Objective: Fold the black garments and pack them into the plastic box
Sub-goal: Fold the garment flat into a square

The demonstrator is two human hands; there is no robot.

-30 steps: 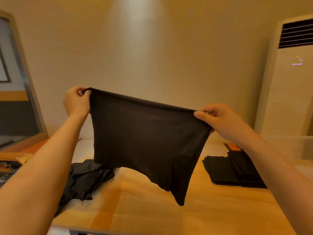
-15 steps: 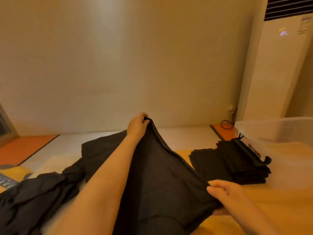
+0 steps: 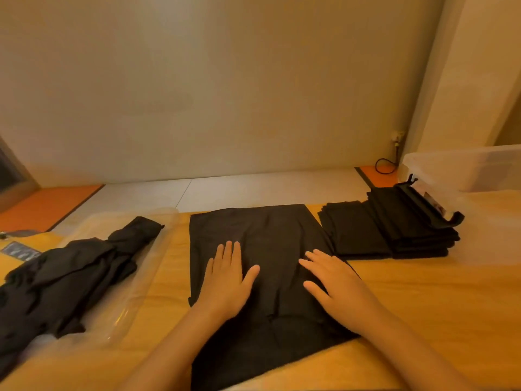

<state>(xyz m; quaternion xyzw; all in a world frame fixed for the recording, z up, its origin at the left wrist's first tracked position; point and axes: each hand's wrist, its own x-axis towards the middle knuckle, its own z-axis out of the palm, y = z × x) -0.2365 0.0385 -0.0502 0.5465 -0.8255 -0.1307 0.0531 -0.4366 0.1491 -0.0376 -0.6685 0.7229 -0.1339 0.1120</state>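
**On the table's near edge: both palms flat on a spread black garment**

At the near edge of the table [image 3: 423, 306], smooth yellowish wood, the black garment [image 3: 262, 230] lies spread flat. It is matte thin fabric, roughly rectangular with a straight far hem, and a few creases show near the forearms. The near corner hangs over the table edge.

The left hand [image 3: 225, 280] rests palm down on the garment's left half. Its fingers [image 3: 229, 251] are straight and close together, thumb splayed to the right, gripping nothing. The right hand [image 3: 335, 280] rests palm down on the right half. Its fingers [image 3: 318, 256] are straight and slightly fanned, pointing up-left, thumb out, also gripping nothing. Both press only on cloth.

Left of the garment is a crumpled pile [image 3: 70, 275] of unfolded black fabric, lumpy and wrinkled. It sits on a clear plastic piece [image 3: 146, 263] that is glossy with a rounded rim; cannot tell if it is a lid or a tray.

Right and further back are the folded black garments [image 3: 394, 230], square-edged stacks with a low one touching a taller one. The low one sits just beside the spread garment's far right corner.

Behind the stacks is the plastic box [image 3: 465, 167], translucent with rounded corners, and the taller stack is up against it. Its inside is not visible.

Beyond the table are pale floor tiles with orange patches, a black cable [image 3: 384, 165] looped on the floor, and a plain wall [image 3: 225, 80].
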